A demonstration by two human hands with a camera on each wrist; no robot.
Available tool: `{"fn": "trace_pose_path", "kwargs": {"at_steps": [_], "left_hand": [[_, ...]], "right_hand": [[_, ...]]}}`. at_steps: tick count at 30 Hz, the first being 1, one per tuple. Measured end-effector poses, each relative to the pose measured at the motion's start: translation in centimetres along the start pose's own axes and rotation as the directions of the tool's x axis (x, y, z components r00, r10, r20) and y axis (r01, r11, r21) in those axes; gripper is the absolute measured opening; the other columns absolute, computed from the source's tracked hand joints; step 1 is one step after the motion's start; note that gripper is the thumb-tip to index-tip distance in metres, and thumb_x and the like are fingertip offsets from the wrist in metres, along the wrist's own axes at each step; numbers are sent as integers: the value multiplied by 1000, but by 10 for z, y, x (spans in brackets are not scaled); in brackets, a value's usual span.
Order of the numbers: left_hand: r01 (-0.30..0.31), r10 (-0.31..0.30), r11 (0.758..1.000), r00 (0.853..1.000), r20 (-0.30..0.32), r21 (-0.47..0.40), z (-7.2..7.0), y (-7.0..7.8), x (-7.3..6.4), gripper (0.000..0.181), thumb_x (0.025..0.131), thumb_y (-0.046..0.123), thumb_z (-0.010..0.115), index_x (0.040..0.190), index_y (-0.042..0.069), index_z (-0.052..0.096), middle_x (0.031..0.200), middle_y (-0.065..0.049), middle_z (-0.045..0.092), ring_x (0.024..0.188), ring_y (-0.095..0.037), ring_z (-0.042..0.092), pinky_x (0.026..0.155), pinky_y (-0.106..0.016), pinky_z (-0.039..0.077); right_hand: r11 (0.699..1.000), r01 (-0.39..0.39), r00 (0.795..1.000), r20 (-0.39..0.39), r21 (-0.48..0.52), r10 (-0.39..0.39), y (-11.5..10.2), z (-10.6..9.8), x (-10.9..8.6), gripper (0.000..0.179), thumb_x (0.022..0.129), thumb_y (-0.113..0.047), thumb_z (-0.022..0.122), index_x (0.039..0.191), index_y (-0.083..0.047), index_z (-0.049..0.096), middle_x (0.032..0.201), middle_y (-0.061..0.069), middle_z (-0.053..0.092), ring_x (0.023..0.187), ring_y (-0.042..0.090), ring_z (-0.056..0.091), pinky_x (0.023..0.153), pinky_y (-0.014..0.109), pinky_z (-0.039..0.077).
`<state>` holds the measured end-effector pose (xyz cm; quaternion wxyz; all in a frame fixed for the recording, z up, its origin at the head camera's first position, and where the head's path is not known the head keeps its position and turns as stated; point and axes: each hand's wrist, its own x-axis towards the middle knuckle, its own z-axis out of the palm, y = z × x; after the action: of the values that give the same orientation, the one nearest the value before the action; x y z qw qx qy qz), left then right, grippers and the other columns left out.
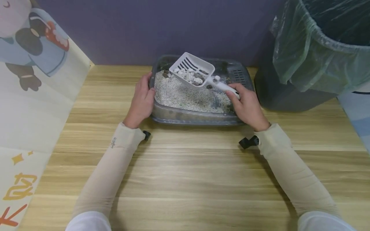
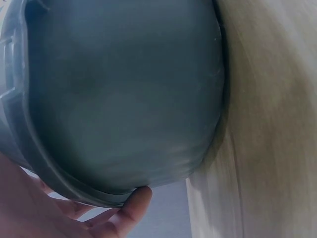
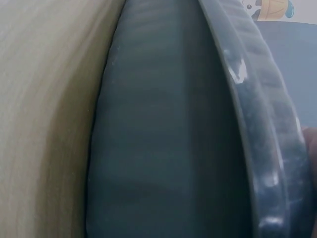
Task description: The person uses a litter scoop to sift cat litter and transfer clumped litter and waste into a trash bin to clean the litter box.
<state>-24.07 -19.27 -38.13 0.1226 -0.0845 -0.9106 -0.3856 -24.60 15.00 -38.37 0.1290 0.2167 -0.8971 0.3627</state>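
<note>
A grey litter box [image 1: 199,118] holding pale, grainy litter [image 1: 185,96] stands on the wooden table against the dark wall. My left hand [image 1: 141,101] grips the box's left rim; in the left wrist view, the fingers [image 2: 136,206] curl at the rim beside the box's smooth outer wall [image 2: 124,94]. My right hand [image 1: 247,104] holds a white slotted litter scoop [image 1: 195,69] by its handle, over the litter. White and brownish clumps [image 1: 189,76] lie in the scoop's basket. In the right wrist view, the box's rim [image 3: 247,99] covers most of that hand.
A dark bin [image 1: 289,96] lined with a translucent green bag [image 1: 312,61] stands right of the litter box. Behind the table [image 1: 185,173] rises a dark purple wall [image 1: 150,29]. A cartoon-printed panel [image 1: 34,106] borders the table's left side.
</note>
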Motion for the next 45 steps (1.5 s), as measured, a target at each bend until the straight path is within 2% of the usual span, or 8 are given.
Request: {"fn": "trace_pose_path", "kwargs": {"at_steps": [6, 16, 24, 30, 38, 42, 45], "left_hand": [[8, -8, 1000, 1000, -2, 0, 0, 2, -1, 54, 93, 18, 33, 144, 0, 28, 143, -20, 34, 131, -28, 29, 110, -36, 20], [22, -22, 1000, 1000, 8, -6, 1, 3, -1, 54, 94, 18, 33, 145, 1, 27, 145, -19, 32, 133, -26, 27, 110, -35, 19], [25, -25, 1000, 1000, 15, -4, 1, 2, -1, 54, 94, 18, 33, 145, 1, 27, 145, -18, 31, 133, -26, 27, 110, -37, 20], [10, -10, 1000, 1000, 26, -5, 4, 4, 1, 54, 94, 18, 32, 145, 1, 26, 146, -18, 31, 134, -26, 26, 110, -37, 19], [-2, 3, 1000, 999, 45, -21, 8, 5, 6, 54, 94, 18, 32, 145, 1, 26, 146, -18, 30, 134, -26, 25, 110, -35, 18], [-15, 17, 1000, 999, 49, -27, 10, 2, 7, 55, 94, 18, 32, 145, 0, 26, 146, -19, 30, 134, -28, 25, 110, -38, 19], [-15, 17, 999, 999, 45, -37, 10, -2, 7, 55, 94, 18, 32, 146, 0, 26, 147, -19, 30, 135, -28, 25, 111, -40, 18]], "right_hand": [[1000, 9, 998, 66, -23, -8, 1, -2, -1, 40, 99, -34, 46, 117, -2, 62, 58, 4, 44, 41, 19, 32, 43, 31, 29], [1000, 15, 997, 79, 2, -15, 4, -4, -2, 39, 99, -32, 46, 119, -3, 62, 59, 4, 45, 42, 19, 33, 45, 30, 29], [999, 36, 999, 9, -11, -36, 4, 0, -2, 35, 97, -27, 53, 125, -7, 57, 77, 5, 51, 52, 17, 38, 48, 29, 31], [1000, -12, 998, -62, -9, 11, 4, -2, -5, 34, 97, -26, 52, 123, -5, 57, 85, 7, 57, 56, 17, 41, 51, 30, 32], [998, -64, 994, -85, 13, 65, 4, -6, -10, 37, 96, -29, 53, 123, -4, 58, 81, 8, 59, 55, 18, 44, 50, 28, 33], [998, -64, 991, -115, 12, 64, -4, -19, -13, 36, 96, -29, 54, 122, -6, 60, 75, 7, 55, 53, 17, 41, 49, 27, 31], [999, -27, 985, -173, -27, 22, -19, -41, -12, 33, 95, -27, 56, 120, -5, 62, 69, 6, 51, 50, 15, 37, 48, 26, 28]]}}
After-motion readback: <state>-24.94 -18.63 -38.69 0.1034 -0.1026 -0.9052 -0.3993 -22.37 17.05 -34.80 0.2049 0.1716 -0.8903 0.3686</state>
